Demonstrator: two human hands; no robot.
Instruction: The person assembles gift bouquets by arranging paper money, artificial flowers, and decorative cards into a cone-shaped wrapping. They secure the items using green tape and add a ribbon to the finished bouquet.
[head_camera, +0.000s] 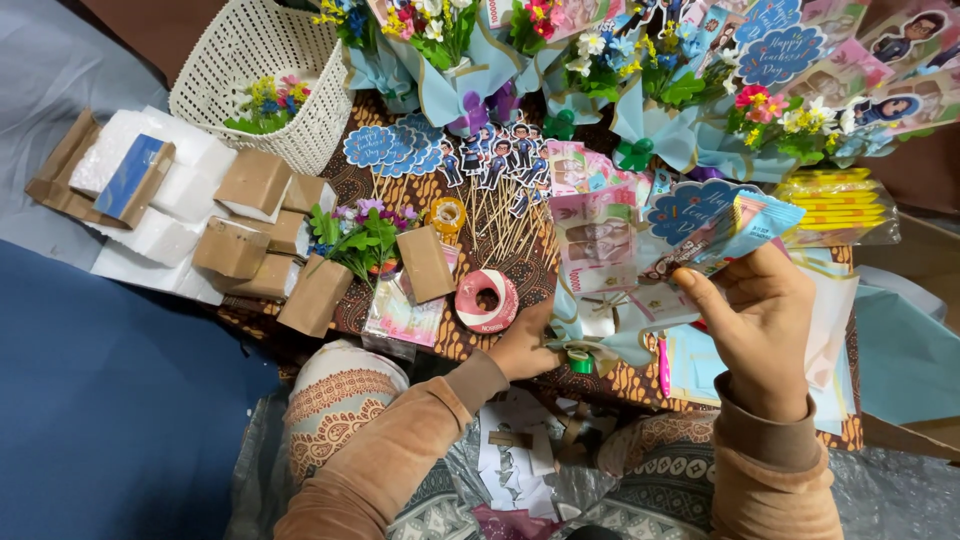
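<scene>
The right hand (765, 330) is holding up a small fan of folded paper pieces (725, 235), pink and blue, and its fingers (700, 290) are pinching them tight at the bottom. What is printed on the papers is too blurry to make out. The left hand (525, 350) is resting on the tabletop (520, 275) just beside a roll of pink tape (487, 300). Its fingers are lying over a light blue ribbon bow (585, 335), and they are mostly hiding under the hand, so I cannot tell if they are gripping it or just touching. Near the tape, a bunch of little picture sticks (500, 190) is lying in a pile. A small bunch of flowers (360, 235) is lying among brown paper blocks (235, 245). A white basket (265, 75) is sitting at the far left, and its top is getting cut off by the edge. Bouquets in blue wrapping (600, 75) are lining the far side, and they are cut off too. The person's knees are covering the floor below.
</scene>
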